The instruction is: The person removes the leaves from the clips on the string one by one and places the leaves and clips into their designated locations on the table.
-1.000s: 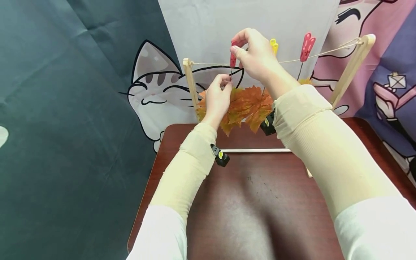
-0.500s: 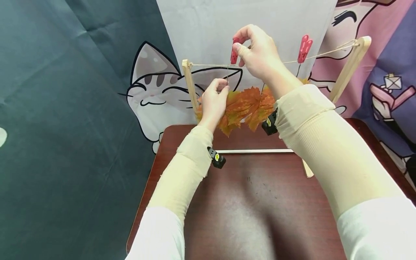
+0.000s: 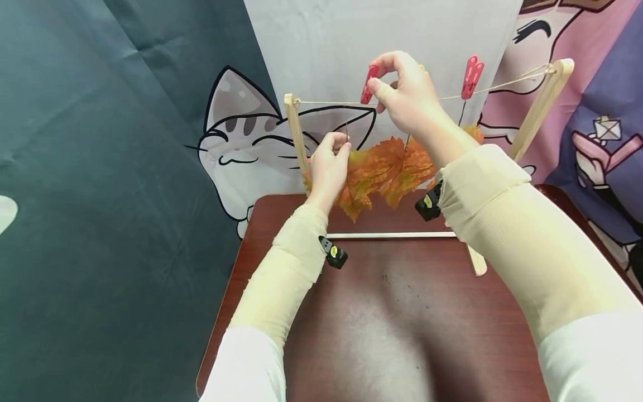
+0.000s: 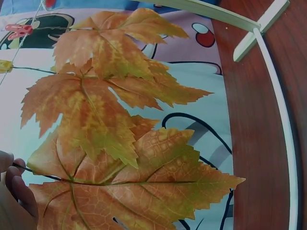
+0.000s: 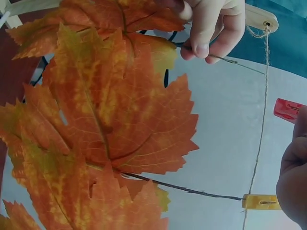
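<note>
My left hand (image 3: pixel 329 170) pinches the thin stem of an orange maple leaf (image 4: pixel 144 177); in the right wrist view the stem's tip (image 5: pixel 249 68) reaches close to the string (image 5: pixel 262 124). My right hand (image 3: pixel 409 95) pinches a red clothespin (image 3: pixel 369 85), which is off the string in the right wrist view. A yellow clothespin (image 5: pixel 261 201) grips another leaf's stem on the string. Farther right a second red clothespin (image 3: pixel 471 78) holds a stem too. The hanging leaves (image 3: pixel 397 167) overlap below the string.
A wooden frame with a left post (image 3: pixel 296 131) and a right post (image 3: pixel 541 109) carries the string above a reddish-brown table (image 3: pixel 372 335). A white bar (image 3: pixel 392 235) runs low across the frame. Behind hangs a cloth printed with a cartoon cat (image 3: pixel 236 145).
The red clothespin in my right hand has come away from the stem and shifted slightly right. My left hand has moved down and a little left with the stem.
</note>
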{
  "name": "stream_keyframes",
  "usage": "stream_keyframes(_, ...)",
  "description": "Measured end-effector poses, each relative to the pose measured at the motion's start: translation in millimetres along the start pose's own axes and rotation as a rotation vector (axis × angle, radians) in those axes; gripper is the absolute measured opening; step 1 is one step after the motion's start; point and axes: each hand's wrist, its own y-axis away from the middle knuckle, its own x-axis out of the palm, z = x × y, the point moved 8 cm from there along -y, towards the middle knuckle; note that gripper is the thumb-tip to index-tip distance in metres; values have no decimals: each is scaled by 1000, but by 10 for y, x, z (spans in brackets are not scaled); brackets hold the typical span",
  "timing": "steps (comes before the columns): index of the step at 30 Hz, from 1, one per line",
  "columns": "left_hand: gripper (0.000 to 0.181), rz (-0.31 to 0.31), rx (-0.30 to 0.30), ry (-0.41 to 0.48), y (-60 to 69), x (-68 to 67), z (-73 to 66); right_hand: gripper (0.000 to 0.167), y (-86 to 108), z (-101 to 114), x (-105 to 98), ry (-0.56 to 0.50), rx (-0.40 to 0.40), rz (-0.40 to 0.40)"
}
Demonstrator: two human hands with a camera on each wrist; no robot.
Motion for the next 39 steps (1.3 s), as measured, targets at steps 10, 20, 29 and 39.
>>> stream_keyframes(10, 16, -7, 14, 17, 73, -9, 101, 42, 181, -135, 4, -86, 6, 35)
stream_keyframes(20, 14, -13, -17, 60, 144, -18, 219, 43, 279, -315, -93, -96, 34, 10)
stream_keyframes(29, 20, 20, -9, 29, 189, 57, 268, 43, 377, -499, -165, -148, 41, -19)
stream_keyframes(39, 19, 0, -22, 10, 339, 38, 463, 45, 563, -800, -96, -169, 92, -30)
